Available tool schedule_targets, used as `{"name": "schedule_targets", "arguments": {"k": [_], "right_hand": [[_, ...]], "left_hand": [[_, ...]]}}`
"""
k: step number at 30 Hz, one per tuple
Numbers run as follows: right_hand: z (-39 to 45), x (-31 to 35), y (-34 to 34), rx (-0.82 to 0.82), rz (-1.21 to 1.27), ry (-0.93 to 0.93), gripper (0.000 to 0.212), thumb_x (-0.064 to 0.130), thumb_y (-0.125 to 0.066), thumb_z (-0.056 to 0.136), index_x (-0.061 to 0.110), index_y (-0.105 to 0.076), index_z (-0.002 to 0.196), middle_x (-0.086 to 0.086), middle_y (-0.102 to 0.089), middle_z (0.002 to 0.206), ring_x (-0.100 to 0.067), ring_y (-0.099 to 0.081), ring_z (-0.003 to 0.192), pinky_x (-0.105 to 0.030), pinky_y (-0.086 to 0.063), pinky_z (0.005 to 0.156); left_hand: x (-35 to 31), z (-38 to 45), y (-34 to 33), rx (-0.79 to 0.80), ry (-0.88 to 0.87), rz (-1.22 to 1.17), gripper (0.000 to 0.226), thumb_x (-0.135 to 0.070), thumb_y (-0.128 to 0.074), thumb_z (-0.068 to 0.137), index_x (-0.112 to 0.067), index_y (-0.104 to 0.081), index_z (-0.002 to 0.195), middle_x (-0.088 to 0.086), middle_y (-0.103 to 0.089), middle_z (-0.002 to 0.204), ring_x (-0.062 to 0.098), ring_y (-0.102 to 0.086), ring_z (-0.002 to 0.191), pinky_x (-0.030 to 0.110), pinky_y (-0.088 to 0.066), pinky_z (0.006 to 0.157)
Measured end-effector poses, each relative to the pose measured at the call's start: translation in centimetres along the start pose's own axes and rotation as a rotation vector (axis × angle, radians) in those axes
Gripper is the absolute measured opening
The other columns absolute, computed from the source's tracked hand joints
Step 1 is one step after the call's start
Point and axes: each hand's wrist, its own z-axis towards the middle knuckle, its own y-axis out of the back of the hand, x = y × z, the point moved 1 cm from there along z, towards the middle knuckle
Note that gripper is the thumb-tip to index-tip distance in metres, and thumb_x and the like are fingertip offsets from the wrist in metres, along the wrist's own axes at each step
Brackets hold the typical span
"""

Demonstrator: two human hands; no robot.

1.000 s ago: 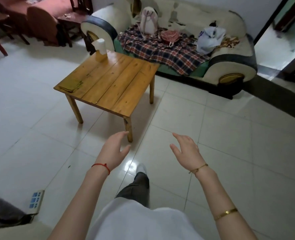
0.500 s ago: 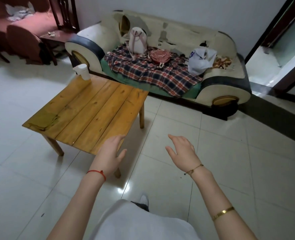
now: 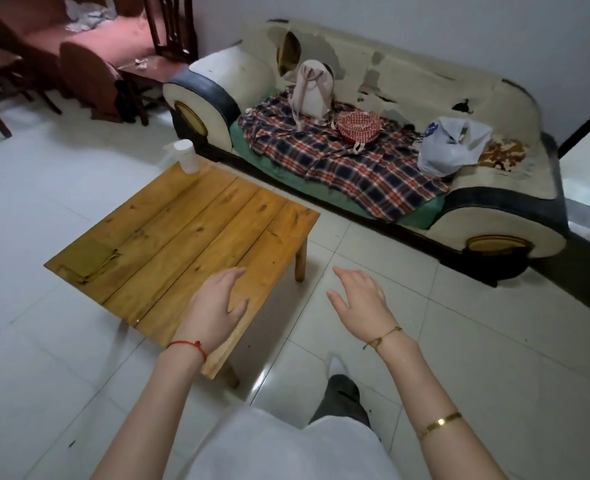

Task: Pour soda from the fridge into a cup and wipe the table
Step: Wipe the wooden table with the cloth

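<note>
- Apparently still the opening step: left hand (image 3: 214, 306) and right hand (image 3: 359, 299) hover relaxed, holding nothing.
- White plastic cup (image 3: 187, 156) stands at the low wooden counter (image 3: 196, 230)'s far corner.
- Next: find the fridge, unseen.

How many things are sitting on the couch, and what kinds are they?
Backpacks: 1, pale pink backpack
Small bags: 1, red patterned bag
Plastic bags: 1, white plastic bag
Blankets: 1, plaid blanket
Total: 4
</note>
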Motion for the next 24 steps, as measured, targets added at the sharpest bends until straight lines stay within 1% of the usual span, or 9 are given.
{"name": "schedule_targets", "arguments": {"k": [2, 6, 9, 11, 14, 18, 24], "right_hand": [[3.2, -0.7, 0.4, 0.034, -0.004, 0.053, 0.053, 0.04, -0.035, 0.101, 0.02, -0.027, 0.15, 0.001, -0.035, 0.152, -0.017, -0.024, 0.143, -0.038, -0.016, 0.12], [10.4, -2.4, 2.1, 0.099, -0.021, 0.167, 0.053, 0.041, -0.036, 0.101, 0.021, -0.027, 0.15, 0.002, -0.036, 0.151, -0.016, -0.024, 0.142, -0.038, -0.015, 0.12], [16.1, -3.2, 4.4, 0.158, -0.058, 0.284, 0.054, 0.041, -0.037, 0.101, 0.02, -0.028, 0.15, 0.001, -0.038, 0.15, -0.017, -0.027, 0.141, -0.04, -0.018, 0.12], [19.8, -3.4, 6.1, 0.174, -0.075, 0.357, 0.054, 0.041, -0.038, 0.101, 0.02, -0.029, 0.149, 0.001, -0.039, 0.15, -0.018, -0.028, 0.141, -0.039, -0.02, 0.119], [25.0, -3.3, 8.0, 0.195, -0.113, 0.456, 0.053, 0.041, -0.038, 0.101, 0.019, -0.031, 0.149, 0.0, -0.04, 0.149, -0.018, -0.03, 0.14, -0.039, -0.021, 0.119], [29.9, -2.9, 8.7, 0.261, -0.13, 0.564, 0.052, 0.041, -0.039, 0.1, 0.02, -0.033, 0.147, -0.001, -0.043, 0.147, -0.019, -0.033, 0.139, -0.038, -0.024, 0.118], [33.7, -1.1, 7.1, 0.38, -0.136, 0.705, 0.052, 0.039, -0.041, 0.1, 0.019, -0.034, 0.147, -0.002, -0.042, 0.148, -0.02, -0.032, 0.14, -0.039, -0.026, 0.118]], "left_hand": [[-0.2, 1.9, -0.5, -0.03, 0.06, -0.006, 0.052, -0.03, -0.058, 0.094, -0.018, -0.043, 0.143, 0.001, -0.049, 0.143, 0.017, -0.043, 0.134, 0.036, -0.036, 0.113], [-1.3, 5.7, -1.6, -0.104, 0.195, -0.032, 0.053, -0.029, -0.058, 0.094, -0.018, -0.043, 0.143, 0.001, -0.049, 0.143, 0.016, -0.044, 0.134, 0.034, -0.037, 0.113], [-2.9, 8.4, -1.9, -0.176, 0.332, -0.082, 0.053, -0.029, -0.058, 0.094, -0.018, -0.043, 0.143, 0.002, -0.048, 0.144, 0.017, -0.042, 0.135, 0.035, -0.036, 0.113], [-4.0, 10.0, -2.1, -0.223, 0.414, -0.12, 0.053, -0.03, -0.058, 0.095, -0.019, -0.042, 0.144, 0.001, -0.047, 0.145, 0.017, -0.041, 0.136, 0.037, -0.035, 0.114], [-5.4, 12.4, -2.4, -0.292, 0.509, -0.158, 0.052, -0.03, -0.058, 0.095, -0.02, -0.042, 0.143, 0.001, -0.047, 0.146, 0.017, -0.041, 0.136, 0.034, -0.035, 0.114], [-6.9, 14.2, -2.6, -0.408, 0.636, -0.206, 0.053, -0.026, -0.06, 0.094, -0.018, -0.043, 0.144, 0.0, -0.048, 0.145, 0.016, -0.043, 0.134, 0.029, -0.034, 0.11], [-7.7, 14.1, -3.2, -0.524, 0.862, -0.215, 0.05, -0.023, -0.061, 0.093, -0.016, -0.046, 0.141, 0.004, -0.051, 0.143, 0.019, -0.046, 0.133, 0.027, -0.034, 0.108]]}}
